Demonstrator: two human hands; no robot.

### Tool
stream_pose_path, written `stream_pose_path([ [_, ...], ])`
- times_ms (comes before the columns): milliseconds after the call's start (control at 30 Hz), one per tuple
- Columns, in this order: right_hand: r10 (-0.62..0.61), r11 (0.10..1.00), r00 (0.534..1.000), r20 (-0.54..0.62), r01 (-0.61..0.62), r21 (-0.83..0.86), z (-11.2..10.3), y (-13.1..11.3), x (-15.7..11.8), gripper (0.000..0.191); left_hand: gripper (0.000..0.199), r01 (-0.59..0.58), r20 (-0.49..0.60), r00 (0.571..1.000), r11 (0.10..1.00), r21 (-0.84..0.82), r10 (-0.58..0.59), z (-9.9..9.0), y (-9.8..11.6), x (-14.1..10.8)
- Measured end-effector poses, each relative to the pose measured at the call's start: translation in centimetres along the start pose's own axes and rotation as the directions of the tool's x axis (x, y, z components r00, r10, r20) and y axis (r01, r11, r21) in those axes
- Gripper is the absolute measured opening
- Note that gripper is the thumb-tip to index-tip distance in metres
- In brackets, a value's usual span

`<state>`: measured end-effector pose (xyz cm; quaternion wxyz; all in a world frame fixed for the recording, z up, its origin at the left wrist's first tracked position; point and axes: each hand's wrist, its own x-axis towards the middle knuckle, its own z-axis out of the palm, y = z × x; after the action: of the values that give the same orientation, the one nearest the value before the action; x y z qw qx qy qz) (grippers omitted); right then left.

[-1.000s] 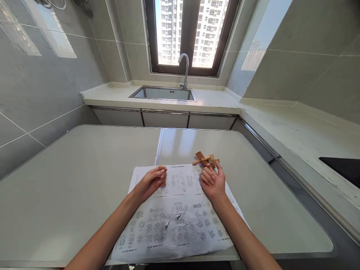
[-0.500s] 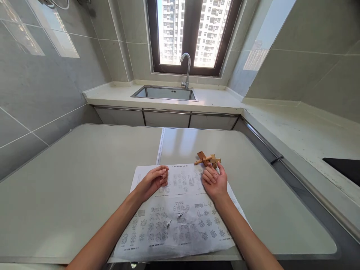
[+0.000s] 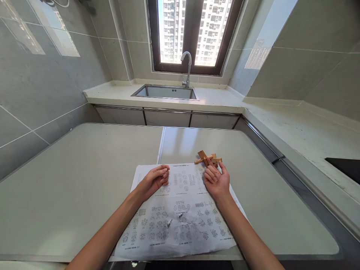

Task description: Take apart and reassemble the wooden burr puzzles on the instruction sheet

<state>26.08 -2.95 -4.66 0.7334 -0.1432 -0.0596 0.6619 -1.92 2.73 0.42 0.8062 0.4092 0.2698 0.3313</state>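
Note:
A printed sheet of paper lies on the table, covered in small diagrams and lines of text, with small torn spots near its middle. My left hand rests on its upper left part, fingers loosely curled and nothing visible in them. On the upper right part lies my right hand, palm up, with the thumb apart and some fingers bent inward. Just beyond its fingertips sits a small heap of wooden puzzle pieces, crossing one another at the paper's top edge. The index finger reaches to the heap; whether it touches is unclear.
The pale table has a seam running away from me. Behind it, a counter holds a sink and a tap below a window. Another counter with a black panel runs along the right.
My right hand has shifted very slightly to the right, and its index finger stretches a bit further toward the wooden pieces. My left hand stays almost still.

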Motion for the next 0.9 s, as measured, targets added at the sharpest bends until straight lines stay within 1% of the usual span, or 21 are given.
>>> stream_pose_path([
  [233, -0.023, 1.000, 1.000, -0.021, 0.022, -0.013, 0.3, 0.0, -0.1, 0.016, 0.026, 0.003, -0.001, 1.000, 1.000, -0.003, -0.003, 0.1, 0.0, 0.0],
  [400, -0.037, 0.999, 0.998, -0.042, 0.036, -0.022, 0.5, -0.1, -0.2, 0.016, 0.024, -0.002, 0.001, 1.000, 1.000, -0.004, 0.002, 0.0, -0.1, 0.0],
  [500, -0.031, 1.000, 0.999, -0.044, 0.031, 0.006, 0.5, -0.1, -0.2, 0.015, 0.024, -0.002, 0.008, 1.000, 1.000, -0.001, 0.002, -0.1, -0.1, 0.0],
  [667, -0.019, 0.997, 0.998, -0.053, 0.023, 0.070, 0.2, -0.3, 0.0, 0.013, 0.023, 0.001, 0.006, 1.000, 1.000, 0.001, -0.001, -0.2, -0.1, 0.0],
  [900, -0.021, 0.998, 0.998, -0.051, 0.024, 0.059, -0.6, -0.5, 0.9, 0.009, 0.022, -0.001, 0.011, 1.000, 1.000, -0.002, 0.001, -0.3, -0.2, 0.0],
])
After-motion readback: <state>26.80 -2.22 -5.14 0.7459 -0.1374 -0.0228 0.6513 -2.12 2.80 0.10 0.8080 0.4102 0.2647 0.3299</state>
